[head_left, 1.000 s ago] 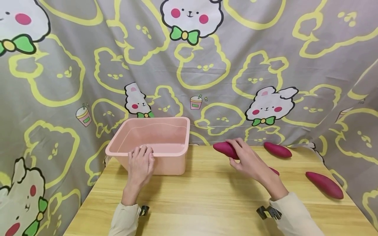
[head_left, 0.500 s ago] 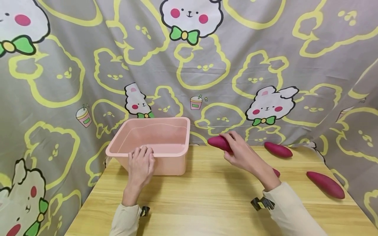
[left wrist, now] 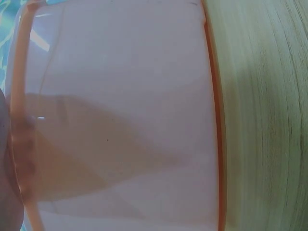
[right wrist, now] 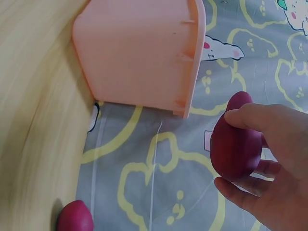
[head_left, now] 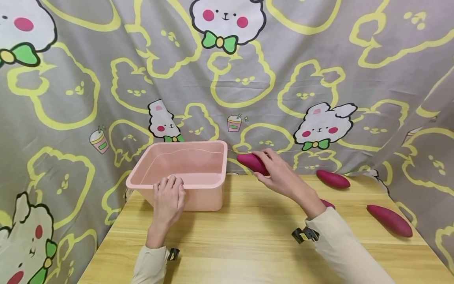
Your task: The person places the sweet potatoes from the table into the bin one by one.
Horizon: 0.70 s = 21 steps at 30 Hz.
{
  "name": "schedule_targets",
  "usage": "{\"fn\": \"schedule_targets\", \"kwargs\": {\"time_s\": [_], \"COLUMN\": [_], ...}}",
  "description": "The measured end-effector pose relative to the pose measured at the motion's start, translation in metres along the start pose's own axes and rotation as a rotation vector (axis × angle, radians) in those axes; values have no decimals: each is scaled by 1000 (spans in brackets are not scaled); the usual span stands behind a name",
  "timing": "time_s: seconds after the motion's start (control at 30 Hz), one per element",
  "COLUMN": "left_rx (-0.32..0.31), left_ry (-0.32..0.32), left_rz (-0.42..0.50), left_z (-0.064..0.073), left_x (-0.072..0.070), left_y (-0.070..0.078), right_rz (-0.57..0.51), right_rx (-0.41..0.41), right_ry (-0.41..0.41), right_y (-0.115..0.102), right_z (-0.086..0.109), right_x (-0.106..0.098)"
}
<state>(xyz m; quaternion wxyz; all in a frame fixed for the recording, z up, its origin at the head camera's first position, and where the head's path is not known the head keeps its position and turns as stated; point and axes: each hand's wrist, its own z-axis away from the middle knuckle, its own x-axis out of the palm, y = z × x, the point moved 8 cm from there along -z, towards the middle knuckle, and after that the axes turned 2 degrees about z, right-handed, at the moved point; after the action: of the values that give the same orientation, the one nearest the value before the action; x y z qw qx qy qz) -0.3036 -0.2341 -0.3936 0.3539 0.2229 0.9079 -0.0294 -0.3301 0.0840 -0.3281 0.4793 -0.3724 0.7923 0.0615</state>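
My left hand (head_left: 168,201) grips the near rim of a pink plastic bin (head_left: 198,199), fingers curled over the edge; the inside of the bin that shows holds nothing. In the left wrist view the bin's wall (left wrist: 144,57) fills most of the picture. My right hand (head_left: 283,175) holds a purple-red sweet potato (head_left: 252,162) above the table, just right of the bin. The right wrist view shows thumb and fingers wrapped round this sweet potato (right wrist: 236,144), apart from the bin (right wrist: 139,53).
On the wooden table (head_left: 241,244) lie more sweet potatoes: one at the back right (head_left: 333,179), one by the right edge (head_left: 389,221), and one partly hidden (head_left: 328,204) behind my right forearm. A grey patterned curtain (head_left: 248,98) hangs behind the table.
My right hand has moved left and slightly up with the sweet potato, closer to the bin. My left hand stays on the rim.
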Motion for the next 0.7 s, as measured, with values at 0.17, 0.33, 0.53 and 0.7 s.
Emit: {"fn": "schedule_targets", "kwargs": {"time_s": [0.17, 0.33, 0.53, 0.7], "left_rx": [-4, 1, 9, 7], "left_ry": [-7, 3, 20, 21], "left_rz": [1, 5, 3, 13], "left_z": [0, -1, -1, -1], "left_x": [0, 0, -1, -2], "left_y": [0, 1, 2, 2], "right_rz": [0, -12, -26, -56], "right_rx": [-11, -26, -23, -13], "right_ry": [-10, -8, -5, -11], "right_y": [-8, -14, -22, -29], "right_z": [-10, -21, -32, -39], "right_x": [1, 3, 7, 13]}}
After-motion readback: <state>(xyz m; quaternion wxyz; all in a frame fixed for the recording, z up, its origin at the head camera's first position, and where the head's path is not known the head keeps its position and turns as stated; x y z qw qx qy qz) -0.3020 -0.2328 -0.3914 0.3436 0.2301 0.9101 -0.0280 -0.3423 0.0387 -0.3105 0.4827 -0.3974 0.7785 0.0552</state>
